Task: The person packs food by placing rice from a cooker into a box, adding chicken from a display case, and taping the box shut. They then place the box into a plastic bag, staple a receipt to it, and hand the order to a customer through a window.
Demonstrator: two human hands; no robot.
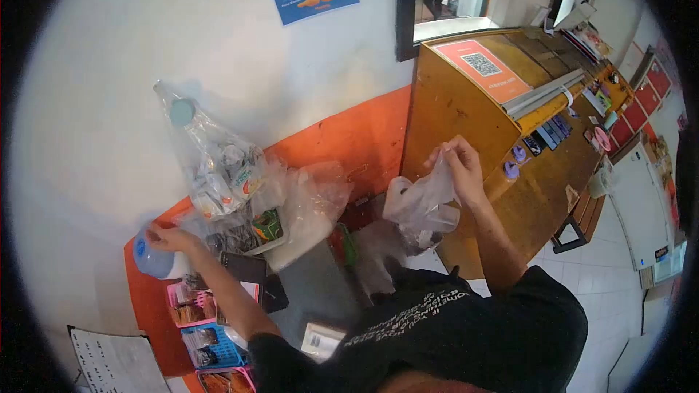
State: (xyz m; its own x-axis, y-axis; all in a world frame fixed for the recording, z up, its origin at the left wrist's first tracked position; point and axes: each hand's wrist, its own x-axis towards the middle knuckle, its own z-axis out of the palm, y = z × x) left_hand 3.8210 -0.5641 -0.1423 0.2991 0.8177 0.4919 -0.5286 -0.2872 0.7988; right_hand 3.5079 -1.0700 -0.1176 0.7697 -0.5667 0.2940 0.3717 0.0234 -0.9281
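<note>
Bag (431,193) hangs from the right hand (462,164), long axis apparently pointing downward.

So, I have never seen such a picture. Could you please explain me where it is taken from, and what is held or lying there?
There is no machine here, only a person's two bare hands. The single picture comes from a camera worn on the head, looking forward and down. The right hand holds up a thin plastic bag. The left hand is at a bluish container; I cannot tell whether it grips it. A pale flat item lies on the grey surface; left of it in the picture is a blue basket with packets.
</note>
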